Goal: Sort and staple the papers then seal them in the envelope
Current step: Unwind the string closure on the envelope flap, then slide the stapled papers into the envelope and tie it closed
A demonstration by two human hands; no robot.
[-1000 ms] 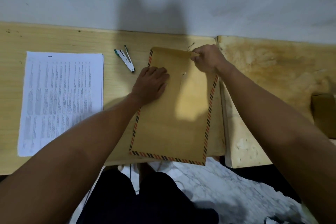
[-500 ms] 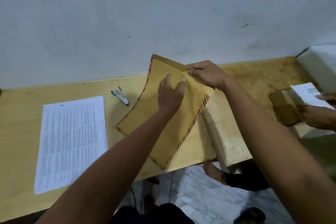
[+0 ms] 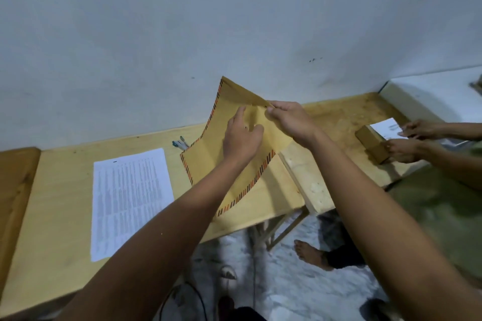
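Note:
A large brown envelope (image 3: 208,161) with a striped orange and black border is lifted off the wooden table (image 3: 60,203), its upper end curling up toward the wall. My left hand (image 3: 241,138) lies flat against the envelope's face, fingers spread. My right hand (image 3: 289,118) pinches the envelope's flap at its upper edge. A stack of printed white papers (image 3: 129,198) lies flat on the table to the left. A small stapler (image 3: 180,143) lies behind the envelope's left corner, partly hidden by it.
Another person's two hands (image 3: 412,138) work at the right on a second table (image 3: 339,117), holding a brown envelope (image 3: 370,142) and white paper (image 3: 386,128). A bare foot (image 3: 310,253) rests on the pale floor below. A white wall stands behind the tables.
The envelope lay flat on the table a second ago; now both hands have raised its upper end so it curves upward. The view has tilted up and to the right.

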